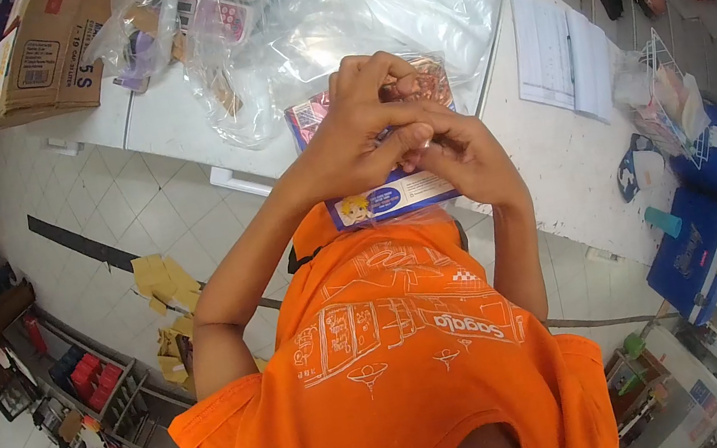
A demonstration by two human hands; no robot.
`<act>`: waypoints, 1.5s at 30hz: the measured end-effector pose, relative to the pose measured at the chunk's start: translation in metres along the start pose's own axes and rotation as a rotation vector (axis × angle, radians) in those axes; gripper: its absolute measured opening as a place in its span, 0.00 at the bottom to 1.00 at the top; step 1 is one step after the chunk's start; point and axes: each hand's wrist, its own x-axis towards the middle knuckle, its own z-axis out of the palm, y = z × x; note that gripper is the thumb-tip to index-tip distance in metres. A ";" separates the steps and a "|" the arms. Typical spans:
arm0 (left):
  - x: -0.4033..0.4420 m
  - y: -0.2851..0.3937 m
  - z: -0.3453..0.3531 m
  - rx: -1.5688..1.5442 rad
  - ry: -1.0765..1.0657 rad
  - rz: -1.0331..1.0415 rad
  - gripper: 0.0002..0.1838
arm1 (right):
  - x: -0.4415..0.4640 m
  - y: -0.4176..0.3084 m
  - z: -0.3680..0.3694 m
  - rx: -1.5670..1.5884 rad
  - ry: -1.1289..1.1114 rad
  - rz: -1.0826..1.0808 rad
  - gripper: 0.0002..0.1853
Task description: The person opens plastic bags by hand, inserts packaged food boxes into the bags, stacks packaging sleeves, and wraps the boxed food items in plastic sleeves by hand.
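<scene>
A boxed item with blue edges, a cartoon face and colourful pictures on top lies at the table's near edge. Clear plastic film shows around its borders. Over the middle of the box, my left hand is closed, its fingers bent and thumb against the fingertips. My right hand meets it from the other side, also closed, with fingertips pinched together. A shiny bit of the clear film appears between the two hands. Their fingers cover much of the box top.
Large clear plastic bags spread over the white table behind the box. A cardboard carton stands at the far left. An open notebook lies to the right, near a white wire rack and blue cases.
</scene>
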 end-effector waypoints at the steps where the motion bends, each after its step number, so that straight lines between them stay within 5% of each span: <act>1: 0.002 -0.002 0.002 -0.005 0.002 0.009 0.09 | -0.001 0.003 0.004 -0.038 0.039 -0.028 0.12; 5: 0.004 0.001 0.008 0.033 -0.030 -0.009 0.11 | -0.001 0.015 -0.002 -0.316 0.137 -0.049 0.11; 9: -0.003 0.017 0.011 -0.071 0.065 -0.082 0.20 | -0.004 0.010 -0.010 -0.192 0.118 0.050 0.12; 12: -0.018 0.021 0.015 -0.250 0.139 -0.371 0.31 | -0.006 0.008 -0.008 -0.149 0.165 0.005 0.13; 15: -0.027 0.012 0.018 -0.055 0.086 -0.269 0.34 | -0.008 0.009 -0.001 -0.091 0.201 0.029 0.15; 21: -0.028 0.012 0.014 0.096 0.050 -0.161 0.36 | -0.018 0.009 -0.003 -0.063 0.224 0.068 0.16; 29: -0.019 0.004 0.017 0.167 0.039 -0.129 0.24 | -0.016 0.007 -0.005 -0.163 0.303 0.045 0.14; 35: -0.022 0.002 0.020 0.147 0.071 -0.138 0.21 | -0.029 0.008 0.021 -0.420 0.430 -0.180 0.14; 38: -0.023 0.004 0.014 0.147 0.055 -0.143 0.21 | -0.027 0.019 0.012 -0.874 0.449 -0.476 0.13; 41: -0.024 0.006 0.014 0.163 0.062 -0.115 0.24 | -0.027 0.018 0.004 -0.553 0.345 -0.350 0.12; 45: -0.016 0.009 0.007 0.068 -0.031 -0.096 0.28 | -0.019 0.024 -0.021 -0.597 0.154 -0.380 0.12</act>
